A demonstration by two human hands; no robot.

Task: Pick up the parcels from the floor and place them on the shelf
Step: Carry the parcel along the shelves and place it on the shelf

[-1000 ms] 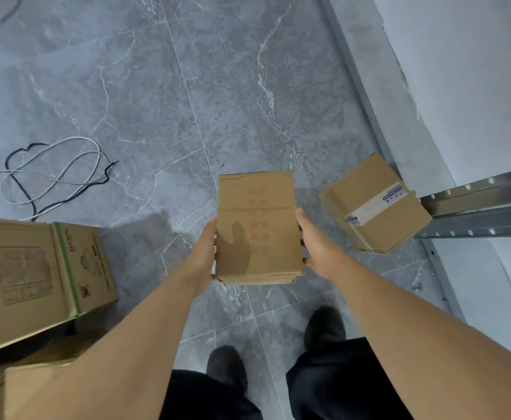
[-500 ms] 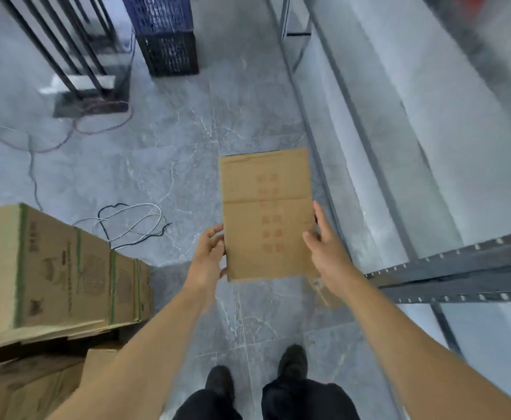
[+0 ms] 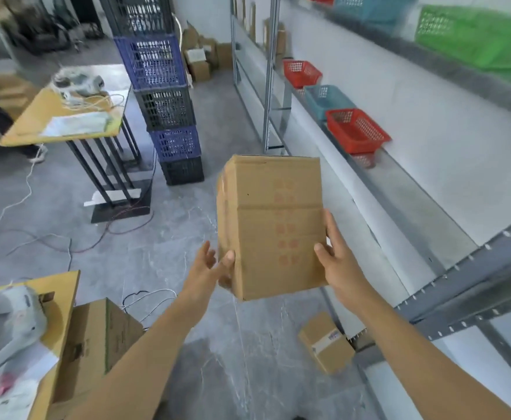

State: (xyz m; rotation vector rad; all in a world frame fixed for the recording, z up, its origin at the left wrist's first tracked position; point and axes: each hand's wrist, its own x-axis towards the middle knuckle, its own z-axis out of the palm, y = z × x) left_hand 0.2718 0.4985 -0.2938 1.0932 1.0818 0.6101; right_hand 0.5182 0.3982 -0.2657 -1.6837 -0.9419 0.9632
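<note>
Parcel (image 3: 270, 225), plain cardboard box w/ faint red print, is held off the floor at mid-frame, just left of the shelf (image 3: 411, 189). Left hand (image 3: 210, 266) cups the lower left corner, fingers partly spread; right hand (image 3: 337, 259) is pressed flat on the right side, thumb on the front face. Two-sided hold likely keeps the box steady for carrying to the shelf. Second parcel (image 3: 327, 342) lies on the floor (image 3: 163, 256) by the shelf foot, not yet lifted. Red basket (image 3: 355, 130) and blue basket (image 3: 327, 100) occupy the shelf further along; nearer stretch looks free. Stacked crates (image 3: 164, 95), worktop (image 3: 63, 116) and loose cables (image 3: 66, 237) are to the left, clear of the route.
</note>
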